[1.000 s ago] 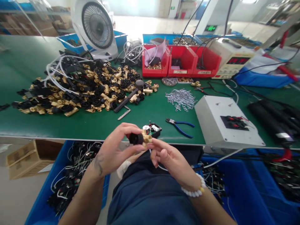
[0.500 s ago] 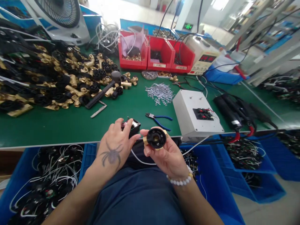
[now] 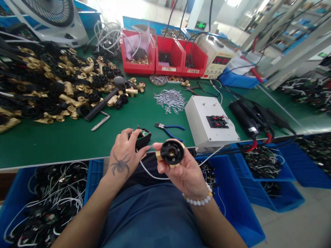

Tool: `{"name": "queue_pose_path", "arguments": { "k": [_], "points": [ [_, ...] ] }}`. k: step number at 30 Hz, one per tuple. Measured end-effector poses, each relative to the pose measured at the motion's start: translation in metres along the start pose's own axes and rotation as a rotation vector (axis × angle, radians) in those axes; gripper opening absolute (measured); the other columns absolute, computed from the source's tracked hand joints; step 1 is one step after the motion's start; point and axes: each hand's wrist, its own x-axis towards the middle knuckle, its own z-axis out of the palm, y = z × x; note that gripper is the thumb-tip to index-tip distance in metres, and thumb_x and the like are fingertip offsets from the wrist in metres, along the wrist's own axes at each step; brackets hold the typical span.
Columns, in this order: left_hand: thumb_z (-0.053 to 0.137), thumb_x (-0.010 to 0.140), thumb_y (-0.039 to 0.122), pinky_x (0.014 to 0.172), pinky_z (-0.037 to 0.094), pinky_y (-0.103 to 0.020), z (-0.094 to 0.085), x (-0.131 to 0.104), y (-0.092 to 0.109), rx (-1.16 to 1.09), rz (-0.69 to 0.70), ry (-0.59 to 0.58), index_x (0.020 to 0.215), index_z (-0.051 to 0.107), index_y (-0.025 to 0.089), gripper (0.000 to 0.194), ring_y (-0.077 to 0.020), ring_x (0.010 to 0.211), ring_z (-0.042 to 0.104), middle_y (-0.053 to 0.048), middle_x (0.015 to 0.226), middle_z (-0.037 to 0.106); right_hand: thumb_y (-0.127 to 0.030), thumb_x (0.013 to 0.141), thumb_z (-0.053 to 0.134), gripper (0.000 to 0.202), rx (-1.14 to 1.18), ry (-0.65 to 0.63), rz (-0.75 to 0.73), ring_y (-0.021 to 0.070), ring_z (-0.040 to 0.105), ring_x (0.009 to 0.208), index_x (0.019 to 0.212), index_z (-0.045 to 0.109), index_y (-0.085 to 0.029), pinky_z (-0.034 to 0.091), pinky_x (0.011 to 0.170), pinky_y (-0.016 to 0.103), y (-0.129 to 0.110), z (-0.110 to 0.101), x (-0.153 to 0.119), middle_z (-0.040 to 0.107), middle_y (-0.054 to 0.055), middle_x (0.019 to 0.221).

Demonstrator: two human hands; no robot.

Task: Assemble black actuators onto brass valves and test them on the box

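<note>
In the head view, held a gold pipe piece with a round black top (image 3: pixel 172 152) in the right hand (image 3: pixel 185 174), thumb and fingers pinched around the sides. Had the black top facing up toward the camera, with little screws showing inside. Wore a string of white beads (image 3: pixel 198 201) on that wrist. Had the left hand (image 3: pixel 125 154) (saw a big spider drawing (image 3: pixel 120 165) on the back of it) against the left end of a small black box (image 3: pixel 143 138) with green bits inside. Had the pointer finger over the top and the thumb along the front, a bit apart. Could not tell about a tight hold there or just a touch. Saw the box at the near edge of the green counter (image 3: pixel 124 119), near the pipe piece but not touching it. Spotted a white cord (image 3: pixel 152 176) looping low between the hands. Found blue pliers (image 3: pixel 168 130) just right of the box, shiny little clips (image 3: pixel 170 101) past them, and a pale gray box (image 3: pixel 198 115) farther right. Saw a black hammer (image 3: pixel 99 106) and a bent metal rod (image 3: pixel 101 123) to the left, beside a big pile of gold and black parts (image 3: pixel 68 88). Saw three red bins (image 3: pixel 169 70) farther back.
</note>
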Motion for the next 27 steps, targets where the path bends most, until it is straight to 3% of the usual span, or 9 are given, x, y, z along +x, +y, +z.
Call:
{"name": "queue_pose_path", "arguments": {
  "k": [2, 10, 13, 15, 18, 20, 22, 24, 27],
  "points": [
    [0.065, 0.088, 0.029, 0.089, 0.056, -0.044, 0.001, 0.000, -0.001, -0.030, -0.007, 0.009, 0.125, 0.065, 0.017, 0.039, -0.0326, 0.103, 0.064, -0.016, 0.123, 0.065, -0.049, 0.070, 0.091, 0.057, -0.039, 0.034, -0.006, 0.0154, 0.061, 0.067, 0.118, 0.064, -0.033, 0.059, 0.072, 0.036, 0.000, 0.001, -0.001, 0.069, 0.002, 0.095],
    [0.071, 0.084, 0.032, 0.090, 0.057, -0.045, 0.001, 0.003, -0.003, -0.045, -0.019, -0.011, 0.126, 0.067, 0.016, 0.045, -0.0334, 0.102, 0.065, -0.017, 0.123, 0.066, -0.044, 0.076, 0.089, 0.048, -0.158, 0.155, -0.132, 0.0105, 0.056, 0.059, 0.114, 0.064, -0.028, 0.062, 0.062, 0.030, -0.003, 0.010, -0.006, 0.068, 0.001, 0.093],
    [0.068, 0.087, 0.036, 0.096, 0.054, -0.050, -0.006, 0.002, -0.002, -0.034, -0.033, -0.030, 0.131, 0.065, 0.016, 0.048, -0.0361, 0.110, 0.063, -0.020, 0.132, 0.062, -0.041, 0.077, 0.089, 0.047, -0.173, 0.162, -0.189, 0.0098, 0.059, 0.058, 0.115, 0.064, -0.026, 0.062, 0.060, 0.027, -0.002, 0.010, -0.006, 0.069, 0.000, 0.090],
    [0.064, 0.091, 0.042, 0.102, 0.050, -0.054, -0.018, -0.001, 0.002, -0.104, -0.037, 0.040, 0.133, 0.064, 0.015, 0.049, -0.0378, 0.117, 0.060, -0.022, 0.139, 0.058, -0.039, 0.083, 0.085, 0.046, -0.148, 0.135, -0.209, 0.0091, 0.063, 0.059, 0.121, 0.063, -0.027, 0.061, 0.061, 0.025, 0.001, 0.009, -0.007, 0.071, 0.000, 0.093],
    [0.060, 0.095, 0.050, 0.111, 0.046, -0.050, -0.040, -0.011, 0.014, -0.487, -0.013, 0.063, 0.131, 0.066, 0.019, 0.047, -0.0345, 0.129, 0.055, -0.016, 0.142, 0.058, -0.043, 0.095, 0.072, 0.046, -0.099, 0.055, -0.183, 0.0107, 0.068, 0.063, 0.135, 0.055, -0.028, 0.059, 0.059, 0.023, 0.008, 0.012, -0.009, 0.071, 0.000, 0.089],
    [0.059, 0.097, 0.053, 0.103, 0.054, -0.042, -0.049, -0.019, 0.026, -0.896, -0.034, -0.153, 0.129, 0.068, 0.024, 0.044, -0.0293, 0.121, 0.063, -0.010, 0.132, 0.066, -0.047, 0.101, 0.062, 0.050, -0.125, -0.011, -0.135, 0.0124, 0.068, 0.061, 0.145, 0.047, -0.029, 0.057, 0.057, 0.024, 0.012, 0.014, -0.010, 0.069, -0.001, 0.079],
    [0.060, 0.097, 0.055, 0.083, 0.061, -0.034, -0.051, -0.024, 0.035, -1.289, -0.176, -0.355, 0.130, 0.067, 0.023, 0.046, -0.0236, 0.099, 0.072, -0.009, 0.115, 0.073, -0.050, 0.104, 0.055, 0.057, -0.257, -0.020, -0.103, 0.0134, 0.065, 0.056, 0.153, 0.037, -0.029, 0.055, 0.055, 0.026, 0.015, 0.012, -0.008, 0.066, -0.003, 0.071],
    [0.068, 0.093, 0.052, 0.079, 0.061, -0.028, -0.048, -0.026, 0.040, -1.554, -0.360, -0.383, 0.128, 0.067, 0.022, 0.046, -0.0194, 0.091, 0.074, -0.008, 0.111, 0.076, -0.051, 0.104, 0.053, 0.061, -0.504, 0.116, -0.164, 0.0147, 0.062, 0.057, 0.156, 0.035, -0.026, 0.055, 0.060, 0.030, 0.015, 0.001, 0.002, 0.064, -0.003, 0.070],
    [0.076, 0.090, 0.043, 0.092, 0.059, -0.026, -0.042, -0.023, 0.039, -1.726, -0.523, -0.309, 0.122, 0.067, 0.024, 0.038, -0.0167, 0.101, 0.075, -0.006, 0.122, 0.076, -0.051, 0.096, 0.064, 0.056, -1.046, 0.458, -0.341, 0.0225, 0.064, 0.084, 0.140, 0.055, -0.019, 0.053, 0.086, 0.042, 0.012, -0.031, 0.028, 0.067, 0.006, 0.088]
  ]
}}
